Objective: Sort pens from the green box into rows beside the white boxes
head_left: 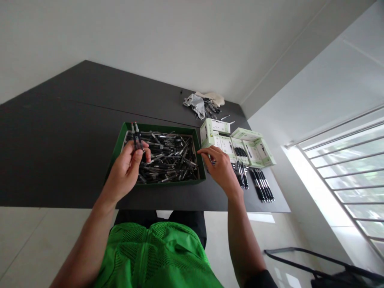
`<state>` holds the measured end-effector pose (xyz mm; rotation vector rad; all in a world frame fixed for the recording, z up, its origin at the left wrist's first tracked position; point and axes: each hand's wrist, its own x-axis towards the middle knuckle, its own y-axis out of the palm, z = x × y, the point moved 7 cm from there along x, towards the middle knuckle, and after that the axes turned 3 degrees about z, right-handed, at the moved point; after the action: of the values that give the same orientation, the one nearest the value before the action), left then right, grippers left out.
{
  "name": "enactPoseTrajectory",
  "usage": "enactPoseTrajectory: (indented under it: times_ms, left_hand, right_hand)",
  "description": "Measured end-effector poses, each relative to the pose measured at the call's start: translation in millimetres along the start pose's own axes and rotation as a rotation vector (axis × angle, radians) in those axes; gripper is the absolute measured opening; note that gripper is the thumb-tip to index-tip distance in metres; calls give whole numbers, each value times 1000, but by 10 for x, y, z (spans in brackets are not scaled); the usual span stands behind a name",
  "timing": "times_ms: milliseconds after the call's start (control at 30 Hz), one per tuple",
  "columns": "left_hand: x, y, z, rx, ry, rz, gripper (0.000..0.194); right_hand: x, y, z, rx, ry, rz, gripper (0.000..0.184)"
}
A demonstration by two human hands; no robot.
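Head view: onto dark desk (69,160), pushed against pale wall (144,36).
Left hand (124,172): closed in a narrow pinch of thumb and fingers around two pens (138,138), above left part of green box.
Two pens: held side by side, near upright, reddish ends up; gripped low on the barrels, presumably to leave the upper ends free and in sight.
Right hand (221,166): over right rim of green box; thumb and forefinger nearly together. Cannot tell if anything is held; palm side hidden.
Green box (168,183): near middle of desk's near edge, between the hands, probably for short reach from either side.
Jumbled pens (168,156): inside green box, crossed at all angles; apparently dropped in without order.
Printed cartons (220,144): right of green box, open; small pen group (240,152) within, likely contained to stay together.
Pen row (263,186): toward near right corner, lying parallel, perhaps for easy counting.
Smaller pen group (242,176): between right hand and pen row, roughly parallel.
Grey cloth (196,106): near far right corner, beside cream cloth (214,98) and scattered pens (211,108); reason unclear.
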<state>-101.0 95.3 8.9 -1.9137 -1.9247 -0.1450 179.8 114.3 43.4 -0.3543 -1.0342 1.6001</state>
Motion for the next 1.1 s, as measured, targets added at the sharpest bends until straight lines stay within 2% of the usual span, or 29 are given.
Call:
enactPoseTrajectory:
  times_ms: [167, 267, 333, 400, 467, 533, 600, 667, 900, 1000, 1100]
  left_hand:
    - [1, 91, -64, 65, 5, 100, 37]
    - [6, 92, -67, 46, -13, 109, 39]
    - [-9, 103, -71, -4, -36, 110, 36]
    - [-48, 140, -98, -85, -64, 108, 31]
    - [-112, 227, -162, -171, -88, 126, 28]
    - [-192, 358, -249, -231, -107, 161, 25]
    - [-269, 494, -335, -293, -119, 180, 26]
    - [-326, 608, -399, -332, -127, 174, 27]
    - [-359, 922, -456, -358, -143, 212, 31]
    - [-332, 879, -408, -340, -133, 176, 33]
    - [-273, 674, -339, -303, -108, 97, 28]
  right_hand:
    - [-98, -76, -165, 156, 69, -271, 25]
    - [-140, 10, -185, 331, 103, -317, 20]
    - [-157, 102, -73, 418, 96, -296, 16]
    - [-189, 192, 141, 435, 70, -273, 15]
    - [-233, 301, 412, 421, 25, -212, 12]
    - [-294, 418, 655, 437, -25, -125, 18]
    - [-368, 471, 787, 470, -44, -109, 22]
    - [-440, 461, 810, 480, -39, -153, 18]
    - [-635, 291, 585, 410, 57, -276, 10]
    - [-747, 103, 279, 331, 149, -380, 9]
    - [-918, -136, -237, 132, 290, -523, 16]
